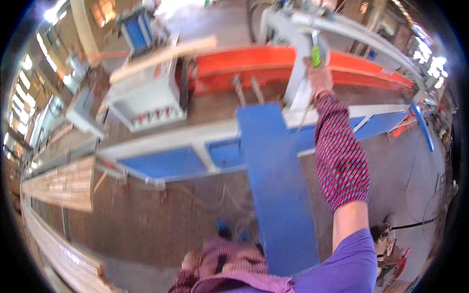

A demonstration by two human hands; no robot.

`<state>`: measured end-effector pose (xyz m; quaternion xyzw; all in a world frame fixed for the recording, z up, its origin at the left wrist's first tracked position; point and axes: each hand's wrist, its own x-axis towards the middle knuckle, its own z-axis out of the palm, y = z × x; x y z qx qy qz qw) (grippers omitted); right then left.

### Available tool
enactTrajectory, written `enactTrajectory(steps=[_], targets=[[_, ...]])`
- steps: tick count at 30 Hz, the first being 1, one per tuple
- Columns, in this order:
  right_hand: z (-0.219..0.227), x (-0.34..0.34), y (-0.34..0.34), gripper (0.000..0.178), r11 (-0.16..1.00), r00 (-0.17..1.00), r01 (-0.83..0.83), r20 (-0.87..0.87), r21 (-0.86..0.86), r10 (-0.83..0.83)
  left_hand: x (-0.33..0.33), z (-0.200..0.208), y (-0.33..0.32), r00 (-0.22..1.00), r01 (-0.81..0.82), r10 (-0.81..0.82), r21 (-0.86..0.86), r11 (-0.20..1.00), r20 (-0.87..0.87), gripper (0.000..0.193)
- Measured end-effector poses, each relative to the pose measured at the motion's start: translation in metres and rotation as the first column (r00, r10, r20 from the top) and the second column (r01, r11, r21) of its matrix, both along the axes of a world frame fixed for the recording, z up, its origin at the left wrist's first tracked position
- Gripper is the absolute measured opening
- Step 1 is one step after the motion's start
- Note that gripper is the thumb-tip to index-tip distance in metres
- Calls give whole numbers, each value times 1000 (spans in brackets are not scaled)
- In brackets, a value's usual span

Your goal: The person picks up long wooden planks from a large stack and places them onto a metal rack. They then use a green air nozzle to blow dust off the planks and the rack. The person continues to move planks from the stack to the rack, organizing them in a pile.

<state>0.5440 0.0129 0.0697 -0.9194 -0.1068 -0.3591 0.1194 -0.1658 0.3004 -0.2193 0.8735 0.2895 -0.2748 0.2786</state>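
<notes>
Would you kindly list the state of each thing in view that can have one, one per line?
right hand: raised, closed around the green handle.
green handle: gripped, upright against the grey machine frame.
left hand: low beside the body, holding nothing that shows; whether open or closed cannot be told.
wooden plank: lying tilted across the grey machine box.
stacked boards: piled flat at the left.
blue table arm: bare on top.

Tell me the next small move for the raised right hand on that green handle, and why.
Probably pull the green handle down toward the grey machine frame. The right hand is already closed on it with the arm stretched out, so the grip looks set. The left hand hangs low by the body, away from the machine.
</notes>
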Motion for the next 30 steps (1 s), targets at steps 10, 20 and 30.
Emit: enactTrajectory(steps=[10, 20, 30], targets=[[-13, -72, 12, 61, 954, 984, -137, -78, 268, 163, -85, -18, -52, 899, -434, 437, -190, 881, -31, 38], [-37, -296, -5, 44, 791, 679, -186, -506, 583, 532, -111, -52, -51, 931, -362, 341, -195, 912, -133, 40], [-70, -440, 18, 72, 822, 776, -537, -494, -189, 393, -142, -68, 4, 978, -205, 211, -211, 956, 5, 40]])
